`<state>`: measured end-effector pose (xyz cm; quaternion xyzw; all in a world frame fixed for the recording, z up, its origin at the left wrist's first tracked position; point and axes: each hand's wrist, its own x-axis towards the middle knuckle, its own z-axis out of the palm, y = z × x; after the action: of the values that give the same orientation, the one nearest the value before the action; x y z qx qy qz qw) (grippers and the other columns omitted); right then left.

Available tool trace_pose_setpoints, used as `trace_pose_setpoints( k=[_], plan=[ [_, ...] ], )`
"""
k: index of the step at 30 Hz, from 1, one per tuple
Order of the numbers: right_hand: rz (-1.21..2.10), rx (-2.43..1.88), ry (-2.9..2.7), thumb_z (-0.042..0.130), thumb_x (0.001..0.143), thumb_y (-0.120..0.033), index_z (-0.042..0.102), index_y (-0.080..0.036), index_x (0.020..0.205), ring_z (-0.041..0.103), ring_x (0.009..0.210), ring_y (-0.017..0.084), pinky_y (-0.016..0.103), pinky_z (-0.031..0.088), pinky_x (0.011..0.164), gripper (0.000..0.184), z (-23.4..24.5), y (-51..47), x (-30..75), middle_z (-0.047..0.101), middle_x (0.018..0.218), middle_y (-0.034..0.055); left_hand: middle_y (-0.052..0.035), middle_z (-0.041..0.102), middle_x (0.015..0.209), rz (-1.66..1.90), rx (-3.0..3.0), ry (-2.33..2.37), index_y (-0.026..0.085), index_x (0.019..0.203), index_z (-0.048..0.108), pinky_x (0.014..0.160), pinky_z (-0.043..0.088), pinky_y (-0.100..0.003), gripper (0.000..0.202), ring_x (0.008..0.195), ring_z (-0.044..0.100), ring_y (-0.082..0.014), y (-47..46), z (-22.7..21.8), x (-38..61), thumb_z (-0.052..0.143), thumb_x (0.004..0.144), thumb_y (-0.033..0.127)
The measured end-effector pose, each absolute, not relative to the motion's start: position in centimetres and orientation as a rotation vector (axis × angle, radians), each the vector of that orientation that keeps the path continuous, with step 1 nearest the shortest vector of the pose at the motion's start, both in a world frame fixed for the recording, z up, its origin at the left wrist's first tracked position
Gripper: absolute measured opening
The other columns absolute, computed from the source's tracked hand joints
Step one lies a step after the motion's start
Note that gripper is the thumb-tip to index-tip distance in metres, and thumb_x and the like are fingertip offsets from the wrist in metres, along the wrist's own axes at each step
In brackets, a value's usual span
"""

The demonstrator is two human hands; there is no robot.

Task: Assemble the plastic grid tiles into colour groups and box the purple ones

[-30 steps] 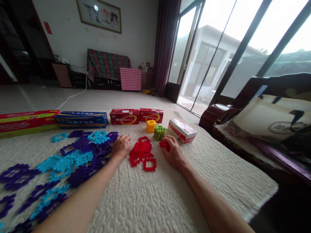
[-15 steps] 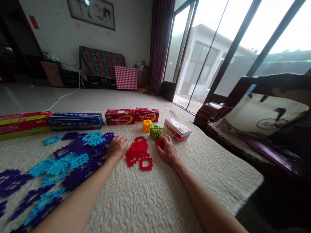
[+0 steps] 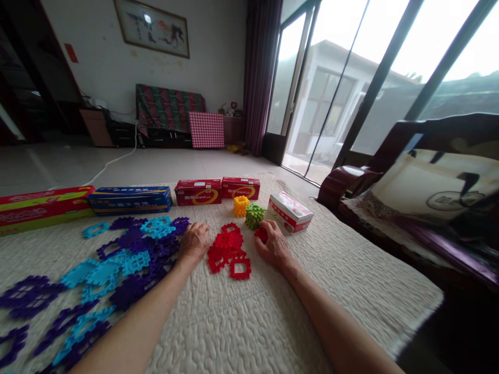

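Note:
A small heap of red interlocking plastic pieces [image 3: 227, 251] lies on the cream quilted cover [image 3: 241, 317] between my hands. My right hand [image 3: 274, 243] rests just right of the heap, its fingers curled round a red piece [image 3: 260, 234]. My left hand [image 3: 194, 241] lies knuckles up at the heap's left edge with fingers bent under; nothing shows in it. Just beyond stand a yellow cube [image 3: 240, 205] and a green cube [image 3: 254, 215] built from the same kind of pieces.
Purple and blue pieces [image 3: 117, 259] spread over the left of the cover. Long boxes [image 3: 130, 200] and red boxes [image 3: 198, 191] line the far edge; a white and red box [image 3: 290, 212] sits beside my right hand. A dark wooden seat [image 3: 421, 197] stands at the right.
Both hands stay where they were at the red heap. Only the view has shifted slightly.

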<state>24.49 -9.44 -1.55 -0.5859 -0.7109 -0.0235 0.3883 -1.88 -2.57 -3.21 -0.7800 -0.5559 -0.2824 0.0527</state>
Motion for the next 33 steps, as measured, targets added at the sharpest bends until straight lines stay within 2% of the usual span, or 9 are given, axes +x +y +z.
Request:
trace_pose_setpoints(
  k=[22, 27, 30, 33],
  plan=[
    [-0.053, -1.500, -1.818, 0.057, 0.076, -0.024, 0.056, -0.018, 0.112, 0.056, 0.101, 0.024, 0.039, 0.049, 0.088, 0.036, -1.5, -8.8, 24.4, 0.056, 0.112, 0.0114, -0.0080, 0.065, 0.092, -0.853, -2.369, -1.701, 0.018, 0.088, 0.067, 0.082, 0.042, -0.032, 0.027, 0.090, 0.056, -0.0215, -2.8, -2.9, -1.8, 0.042, 0.080, 0.009],
    [-0.203, -1.518, -1.752, 0.062, 0.072, -0.025, 0.057, -0.015, 0.106, 0.052, 0.103, 0.028, 0.045, 0.046, 0.091, 0.035, -0.6, -9.5, 23.7, 0.054, 0.112, 0.0138, -0.0077, 0.065, 0.092, -0.871, -2.386, -1.700, 0.017, 0.088, 0.067, 0.084, 0.041, -0.033, 0.027, 0.090, 0.056, -0.0218, -2.7, -2.9, -1.8, 0.041, 0.082, 0.009],
    [-0.223, -1.397, -1.756, 0.059, 0.075, -0.022, 0.058, -0.019, 0.102, 0.051, 0.105, 0.028, 0.045, 0.044, 0.093, 0.028, 0.3, -10.3, 22.2, 0.055, 0.111, 0.0118, -0.0074, 0.065, 0.092, -0.888, -2.375, -1.716, 0.017, 0.087, 0.067, 0.083, 0.041, -0.032, 0.028, 0.090, 0.056, -0.0212, -2.9, -2.8, -1.8, 0.040, 0.084, 0.011],
    [-0.054, -1.201, -1.922, 0.054, 0.079, -0.017, 0.056, -0.022, 0.109, 0.053, 0.109, 0.023, 0.040, 0.044, 0.096, 0.030, 0.8, -11.0, 20.1, 0.056, 0.116, 0.0096, -0.0070, 0.064, 0.092, -0.891, -2.360, -1.729, 0.018, 0.088, 0.067, 0.083, 0.041, -0.032, 0.027, 0.089, 0.055, -0.0205, -3.0, -2.7, -1.7, 0.041, 0.084, 0.012]
  ],
)
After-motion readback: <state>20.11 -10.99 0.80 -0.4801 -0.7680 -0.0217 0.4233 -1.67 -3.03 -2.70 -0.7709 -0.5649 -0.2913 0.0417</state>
